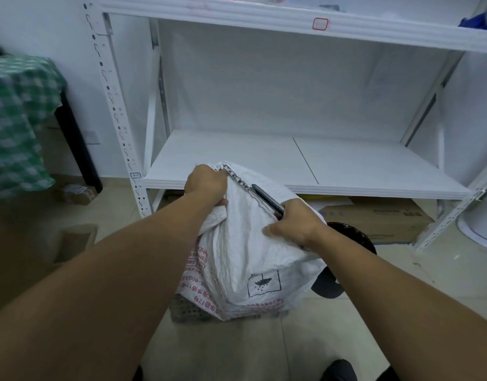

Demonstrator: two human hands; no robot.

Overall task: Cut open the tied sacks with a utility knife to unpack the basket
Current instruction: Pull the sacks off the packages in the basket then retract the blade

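A white woven sack (245, 251) with red print and a black umbrella mark stands on the floor in front of me. It sits in a dark mesh basket (186, 312), of which only a lower corner shows. My left hand (206, 184) grips the sack's stitched top edge and holds it up. My right hand (290, 222) rests on the sack's upper right side and holds a dark utility knife (267, 199). The knife lies against the sack just below the top seam and points up toward my left hand.
A white metal shelving unit (291, 185) stands right behind the sack, its low shelf bare. Cardboard boxes (385, 218) lie under the shelf. A dark round object (352, 235) sits beside the sack's right side. A green checked cloth (16, 119) covers furniture at the left.
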